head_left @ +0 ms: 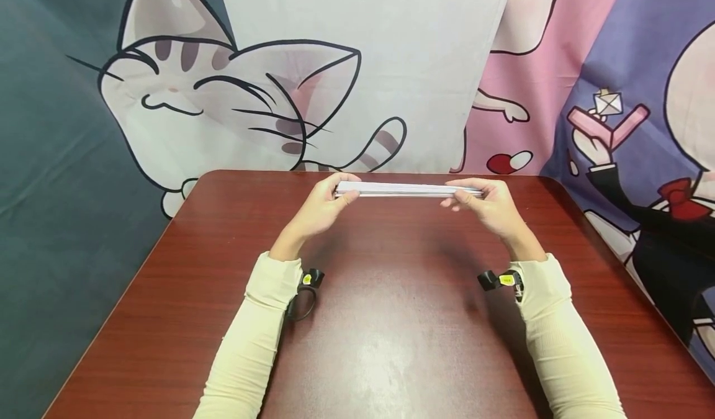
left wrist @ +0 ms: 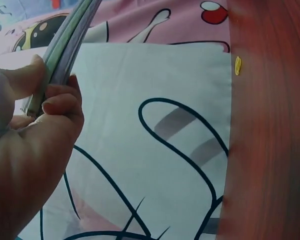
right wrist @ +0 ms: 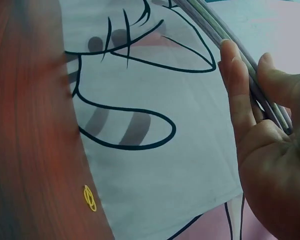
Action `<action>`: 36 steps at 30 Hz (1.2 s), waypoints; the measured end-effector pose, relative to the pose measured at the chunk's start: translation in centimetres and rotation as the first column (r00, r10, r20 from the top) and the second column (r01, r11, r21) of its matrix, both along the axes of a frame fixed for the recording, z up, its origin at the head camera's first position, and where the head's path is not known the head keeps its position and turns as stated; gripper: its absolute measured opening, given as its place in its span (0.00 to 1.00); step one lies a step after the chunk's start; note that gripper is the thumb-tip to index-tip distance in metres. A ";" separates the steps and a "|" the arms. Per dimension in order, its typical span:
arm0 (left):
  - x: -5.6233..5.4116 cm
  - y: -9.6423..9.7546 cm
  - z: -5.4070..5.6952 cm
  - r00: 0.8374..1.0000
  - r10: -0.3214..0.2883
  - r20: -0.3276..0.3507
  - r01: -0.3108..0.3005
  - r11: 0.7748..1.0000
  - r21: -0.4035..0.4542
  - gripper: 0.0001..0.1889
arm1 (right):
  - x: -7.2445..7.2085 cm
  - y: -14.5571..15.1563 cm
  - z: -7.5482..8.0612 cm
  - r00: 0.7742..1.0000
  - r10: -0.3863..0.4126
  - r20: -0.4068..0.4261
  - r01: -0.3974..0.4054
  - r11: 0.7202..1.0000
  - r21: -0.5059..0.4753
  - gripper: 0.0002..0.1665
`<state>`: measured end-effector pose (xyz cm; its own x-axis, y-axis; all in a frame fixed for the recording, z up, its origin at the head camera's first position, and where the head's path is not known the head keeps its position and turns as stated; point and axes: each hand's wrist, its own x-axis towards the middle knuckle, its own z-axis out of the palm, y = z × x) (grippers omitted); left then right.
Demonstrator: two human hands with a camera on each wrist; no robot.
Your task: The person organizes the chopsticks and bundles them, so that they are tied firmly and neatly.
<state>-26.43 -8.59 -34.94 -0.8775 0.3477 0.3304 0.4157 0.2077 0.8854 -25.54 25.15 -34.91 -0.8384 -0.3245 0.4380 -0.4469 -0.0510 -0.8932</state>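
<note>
Hands, pair, bare: both gripping one bundle of sticks

Far left: hanging cloth (head_left: pixel 50 146), dark green, continuing behind the bench (head_left: pixel 380 326); cat drawing (head_left: pixel 162 127), grey and white, eyes closed, striped tail toward the middle.

Left: sleeve (head_left: pixel 246 338), cream, reaching the wrist; left hand (head_left: pixel 319 211), fingers closed about one end of the sticks, thumb on the near side; black camera (head_left: pixel 314 278) at the inner wrist, yellow label, dark cable loop (head_left: pixel 304 303) just below.

Centre: sticks (head_left: pixel 399 189), long, thin, pale, laid side by side in a flat bundle; count cannot be told. Held roughly level above the far part of the bench, spanning from hand to hand. Bench: reddish-brown wood grain, rounded far corners, glossy, light reflected on the near part. Yellow loop (left wrist: pixel 238 65), small, lying on the bench near its far edge, seen in both wrist views.

Right: right hand (head_left: pixel 494 209), pinching the opposite end, thumb on the near side, fingers behind and beneath; second black camera (head_left: pixel 489 280) at the wrist, yellow label; matching cream sleeve.

Far right: cloth turning pink, then violet, with a printed figure (head_left: pixel 670 245) in black, red bow.
</note>
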 end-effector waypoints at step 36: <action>-0.2 1.9 -1.4 0.988 0.141 0.059 -0.148 0.978 0.147 0.11 | -0.1 0.3 -0.8 0.982 -0.187 -0.005 0.186 0.976 0.115 0.14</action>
<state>-26.66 -6.73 -36.31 -0.9310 0.1658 0.3251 0.3469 0.1256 0.9294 -25.62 25.44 -35.72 -0.8915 -0.2098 0.4015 -0.4332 0.1358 -0.8910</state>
